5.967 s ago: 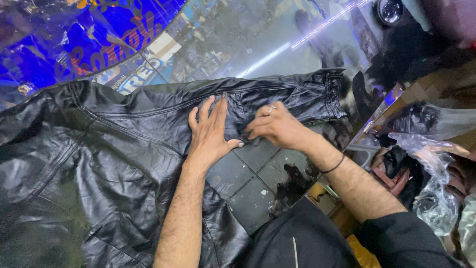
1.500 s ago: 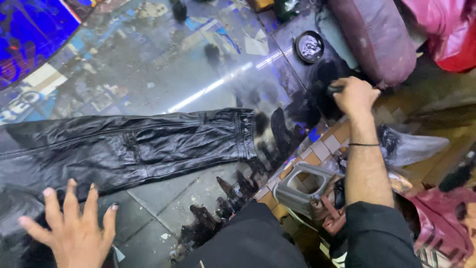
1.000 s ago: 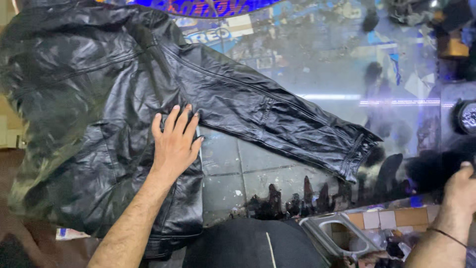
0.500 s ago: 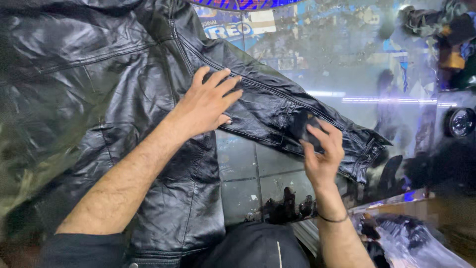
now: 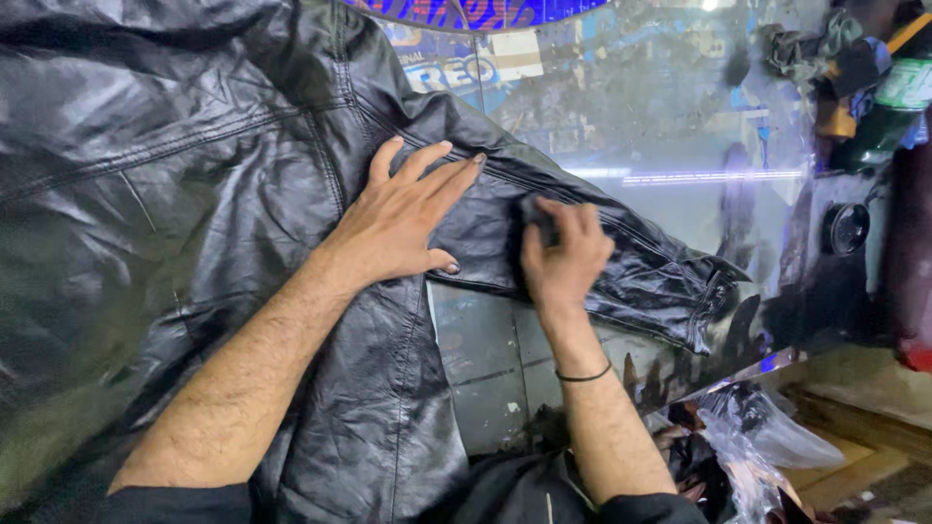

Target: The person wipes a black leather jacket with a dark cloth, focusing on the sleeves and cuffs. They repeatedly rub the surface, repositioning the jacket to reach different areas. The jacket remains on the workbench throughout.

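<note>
We see a black leather jacket point(image 5: 194, 194) spread flat over a glass-topped counter point(image 5: 680, 126), its body filling the left side of the view and one sleeve point(image 5: 641, 272) stretched out toward the right. Our left hand point(image 5: 403, 218) lies palm down on the jacket where the sleeve joins the body, fingers straight and spread, gripping nothing. Our right hand point(image 5: 563, 257) rests on the middle of the sleeve, just beside the left hand, fingers curled over a small dark object point(image 5: 537, 215) pressed against the leather; we cannot tell what that object is. A thin black band point(image 5: 582, 376) circles the right wrist. The sleeve's cuff point(image 5: 714, 291) lies near the counter's front edge. Farther right on the counter sits a round black tin point(image 5: 847, 228), and a green bottle point(image 5: 898, 97) stands at the far right edge. Crumpled clear plastic point(image 5: 767, 437) lies below the counter edge.
</note>
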